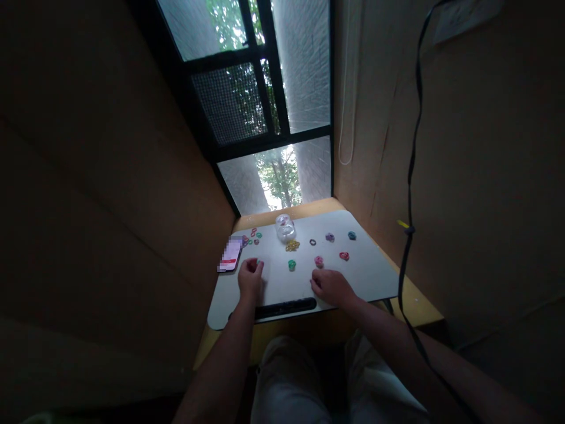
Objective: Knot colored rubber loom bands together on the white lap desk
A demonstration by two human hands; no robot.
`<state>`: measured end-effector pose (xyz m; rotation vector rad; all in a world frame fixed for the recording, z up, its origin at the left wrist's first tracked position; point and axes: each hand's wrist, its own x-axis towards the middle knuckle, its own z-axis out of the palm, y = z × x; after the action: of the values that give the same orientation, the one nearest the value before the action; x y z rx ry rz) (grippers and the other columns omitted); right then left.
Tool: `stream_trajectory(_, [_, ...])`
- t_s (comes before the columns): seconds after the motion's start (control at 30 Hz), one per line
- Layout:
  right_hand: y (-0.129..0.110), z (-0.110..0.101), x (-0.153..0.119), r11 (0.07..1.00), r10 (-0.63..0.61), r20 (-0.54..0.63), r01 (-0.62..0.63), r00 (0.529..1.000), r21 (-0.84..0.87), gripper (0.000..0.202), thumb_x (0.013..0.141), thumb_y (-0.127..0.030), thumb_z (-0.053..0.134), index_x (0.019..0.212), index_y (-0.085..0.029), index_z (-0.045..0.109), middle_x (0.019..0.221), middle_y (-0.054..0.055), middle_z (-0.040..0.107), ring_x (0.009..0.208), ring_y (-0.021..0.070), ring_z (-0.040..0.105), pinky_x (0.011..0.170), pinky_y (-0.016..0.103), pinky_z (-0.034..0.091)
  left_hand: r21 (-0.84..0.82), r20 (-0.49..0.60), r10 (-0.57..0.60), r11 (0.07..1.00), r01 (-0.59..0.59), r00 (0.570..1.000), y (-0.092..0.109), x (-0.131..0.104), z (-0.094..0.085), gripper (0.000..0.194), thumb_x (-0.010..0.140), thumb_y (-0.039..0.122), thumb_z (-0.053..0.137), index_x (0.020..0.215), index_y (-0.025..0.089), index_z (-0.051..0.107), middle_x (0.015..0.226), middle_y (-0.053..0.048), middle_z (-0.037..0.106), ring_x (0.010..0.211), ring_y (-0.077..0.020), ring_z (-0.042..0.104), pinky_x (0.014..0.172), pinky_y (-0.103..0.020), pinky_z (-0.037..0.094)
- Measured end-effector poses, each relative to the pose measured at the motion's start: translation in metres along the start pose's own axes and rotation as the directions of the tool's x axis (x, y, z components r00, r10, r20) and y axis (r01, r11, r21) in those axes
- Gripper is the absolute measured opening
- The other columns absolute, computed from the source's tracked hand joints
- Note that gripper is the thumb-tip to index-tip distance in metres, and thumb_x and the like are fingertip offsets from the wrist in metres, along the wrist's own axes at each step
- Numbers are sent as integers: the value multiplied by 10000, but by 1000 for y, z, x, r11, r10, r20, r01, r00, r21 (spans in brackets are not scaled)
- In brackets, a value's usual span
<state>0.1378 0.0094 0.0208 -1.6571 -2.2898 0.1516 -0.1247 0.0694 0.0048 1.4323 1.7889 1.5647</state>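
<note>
"Head view, nearest first: what's there?"

"A long black plastic strip point(286, 307) at the near edge of the flat white bench point(366, 277). Just beyond, the right hand point(331, 286) is curled, low at the surface; I can't tell whether its fingertips have anything."

"And the left hand point(251, 275)?"

"Slightly farther out, fingers bent in, thumb near the index finger. Anything pinched there is too small to make out."

"Where are the small coloured ring-shaped bands?"

"Past the hands: a green pile point(292, 265), a pink pile point(319, 261) just beyond the right hand, a red pile point(344, 256); then a gold pile point(292, 245), a purple pile point(330, 237) and a teal pile point(352, 235). Mixed bands point(253, 233) lie far left, near a phone with a lit pinkish screen point(230, 257). Behind the gold stands a clear round jar point(285, 228)."

"Which step, then?"

"Grouping by colour, I'd judge, partly done. The next move probably calls for a fine pinch on one band and a careful release beside its match."
</note>
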Motion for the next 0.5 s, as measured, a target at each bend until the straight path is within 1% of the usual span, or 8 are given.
stream_trajectory(0.07, [-1, 0, -1, 1000, 1, -3, -1, 1000, 3, 225, 911, -320, 473, 808, -183, 618, 789, 52, 679, 694, 156, 598, 611, 273, 276, -9, 100, 7, 1000, -6, 995, 5, -17, -3, 369, 740, 410, 638, 994, 142, 643, 748, -16, 632, 665, -131, 587, 649, -253, 482])
stream_trajectory(0.17, [-1, -1, -5, 1000, -19, -13, 19, 1000, 18, 212, 905, -315, 485, 811, -183, 621, 788, 48, 676, 700, 152, 592, 622, 266, 283, -20, 251, -12, 1000, 18, 968, 12, -40, -8, 365, 744, 413, 643, 1001, 157, 669, 814, -38, 678, 736, -148, 624, 710, -273, 494])
stream_trajectory(0.23, [-1, -2, -7, 998, -51, -23, 52, 998, 41, 203, 897, -324, 504, 805, -185, 620, 783, 40, 672, 700, 147, 583, 625, 262, 284, -8, 323, -26, 1000, 30, 946, 18, -51, -9, 361, 740, 403, 653, 1006, 161, 682, 812, -42, 692, 728, -152, 628, 704, -282, 496])
stream_trajectory(0.3, [0, -2, -8, 994, -86, -30, 88, 996, 72, 189, 881, -340, 535, 810, -187, 620, 777, 29, 669, 698, 142, 576, 625, 257, 284, -39, 372, -23, 998, 41, 928, 25, -60, -6, 357, 731, 385, 669, 1003, 154, 686, 832, -51, 705, 737, -154, 635, 699, -282, 498])
stream_trajectory(0.37, [1, -2, -8, 989, -100, -26, 102, 995, 105, 174, 852, -360, 581, 850, -192, 624, 767, 18, 667, 688, 139, 571, 623, 251, 287, -96, 404, -25, 993, 70, 914, 34, -67, 2, 368, 717, 379, 687, 999, 142, 684, 850, -64, 714, 741, -155, 642, 681, -277, 502])
stream_trajectory(0.4, [2, -2, -7, 988, -97, -24, 99, 995, 119, 182, 839, -369, 600, 884, -194, 625, 760, 13, 666, 681, 138, 569, 622, 248, 289, -130, 423, -44, 986, 108, 905, 39, -70, 8, 382, 715, 381, 690, 1008, 137, 678, 853, -70, 718, 731, -155, 646, 654, -271, 503])
stream_trajectory(0.47, [3, -1, -6, 987, -81, -22, 84, 996, 140, 226, 825, -379, 621, 958, -197, 624, 747, 7, 664, 673, 138, 570, 626, 246, 299, -209, 470, -107, 951, 228, 876, 47, -77, 23, 408, 737, 408, 666, 1039, 132, 660, 867, -87, 726, 711, -159, 657, 589, -258, 500])
stream_trajectory(0.5, [3, -1, -6, 986, -73, -23, 75, 997, 148, 242, 829, -379, 616, 989, -197, 621, 742, 5, 663, 673, 139, 573, 631, 246, 305, -251, 492, -112, 931, 264, 863, 50, -81, 31, 406, 742, 405, 662, 1041, 133, 656, 913, -100, 728, 744, -163, 667, 594, -255, 505])
